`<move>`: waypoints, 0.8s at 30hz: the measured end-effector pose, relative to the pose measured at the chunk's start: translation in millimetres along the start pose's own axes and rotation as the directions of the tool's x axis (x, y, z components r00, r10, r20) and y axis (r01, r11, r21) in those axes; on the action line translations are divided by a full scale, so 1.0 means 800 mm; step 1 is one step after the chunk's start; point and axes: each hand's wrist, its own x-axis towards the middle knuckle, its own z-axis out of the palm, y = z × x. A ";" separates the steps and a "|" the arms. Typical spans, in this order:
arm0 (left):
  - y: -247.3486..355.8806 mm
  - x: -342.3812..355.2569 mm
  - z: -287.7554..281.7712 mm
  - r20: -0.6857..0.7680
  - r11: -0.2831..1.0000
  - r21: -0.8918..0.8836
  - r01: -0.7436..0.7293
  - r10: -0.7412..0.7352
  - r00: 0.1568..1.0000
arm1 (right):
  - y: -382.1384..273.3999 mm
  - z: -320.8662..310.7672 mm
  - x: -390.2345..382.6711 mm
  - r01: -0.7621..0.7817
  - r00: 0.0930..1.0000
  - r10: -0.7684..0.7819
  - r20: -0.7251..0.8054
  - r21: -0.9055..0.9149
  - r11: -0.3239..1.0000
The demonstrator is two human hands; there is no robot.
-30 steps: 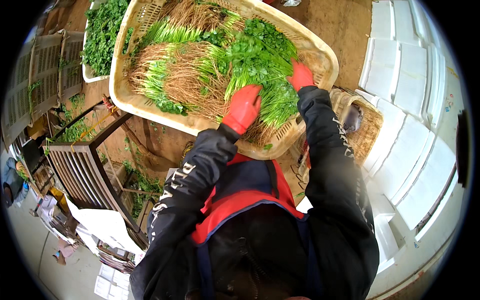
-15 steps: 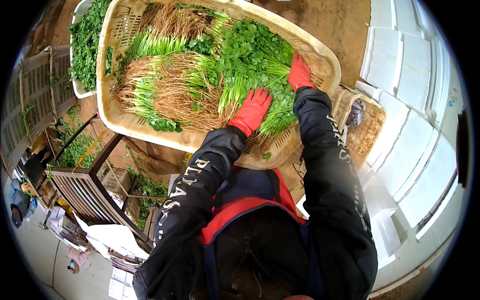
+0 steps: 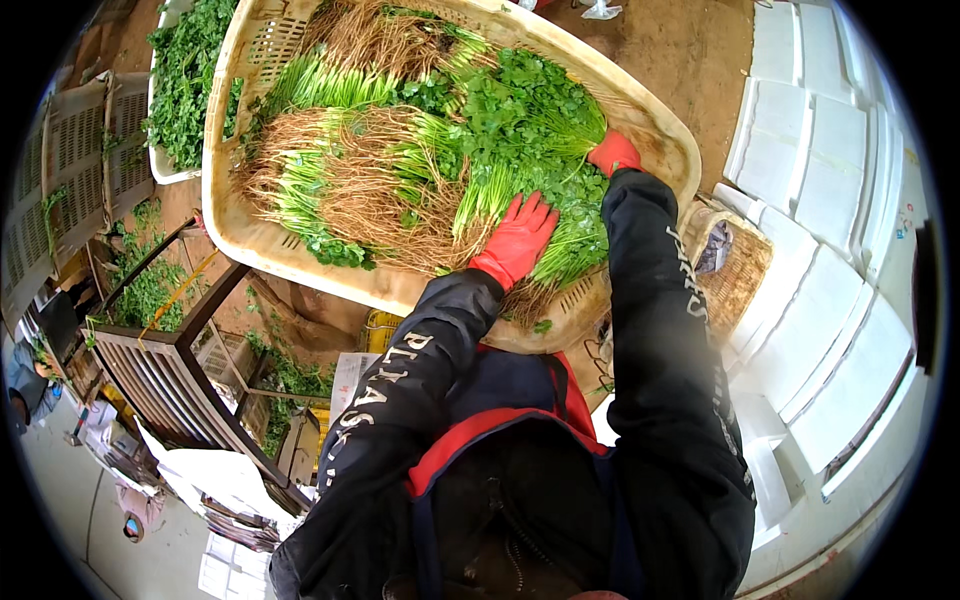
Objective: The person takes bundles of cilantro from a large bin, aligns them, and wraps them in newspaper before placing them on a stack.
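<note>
A wide cream plastic basket (image 3: 650,125) holds several bunches of leafy green herbs (image 3: 530,110) with long brown roots (image 3: 370,200). Both my hands wear red gloves, over black sleeves. My left hand (image 3: 515,240) lies flat with fingers spread on the stems of the nearest bunch (image 3: 575,245), close to the basket's near rim. My right hand (image 3: 612,152) is at the right side of the same bunch, against the basket's right wall. Its fingers are buried in the leaves, so its grip is hidden.
A white tub of loose greens (image 3: 180,90) stands at the upper left beside slatted crates (image 3: 70,160). A dark metal rack (image 3: 170,380) sits below the basket. A woven basket (image 3: 735,280) and stacked white foam boxes (image 3: 830,250) fill the right. The floor (image 3: 690,50) is bare dirt.
The view has swung, so the basket now sits further right and lower. Both hands stay on the same bunch; my left hand has slid slightly along the stems and spread its fingers.
</note>
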 end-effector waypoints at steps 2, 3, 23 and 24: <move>0.003 0.002 -0.001 -0.016 1.000 0.006 -0.008 0.008 1.000 | 0.021 0.025 0.001 0.067 0.991 -0.085 -0.103 -0.167 0.984; 0.005 0.003 -0.002 -0.021 1.000 0.009 -0.015 0.015 1.000 | 0.033 0.034 0.004 0.089 0.980 -0.129 -0.149 -0.249 0.964; 0.007 0.003 -0.010 -0.003 0.996 -0.085 0.034 -0.034 0.999 | 0.010 -0.024 -0.043 0.252 0.958 -0.220 -0.181 0.177 0.951; 0.008 0.005 -0.007 -0.055 0.991 -0.129 0.047 -0.054 0.997 | 0.011 -0.020 -0.046 0.271 0.949 -0.237 -0.206 0.155 0.950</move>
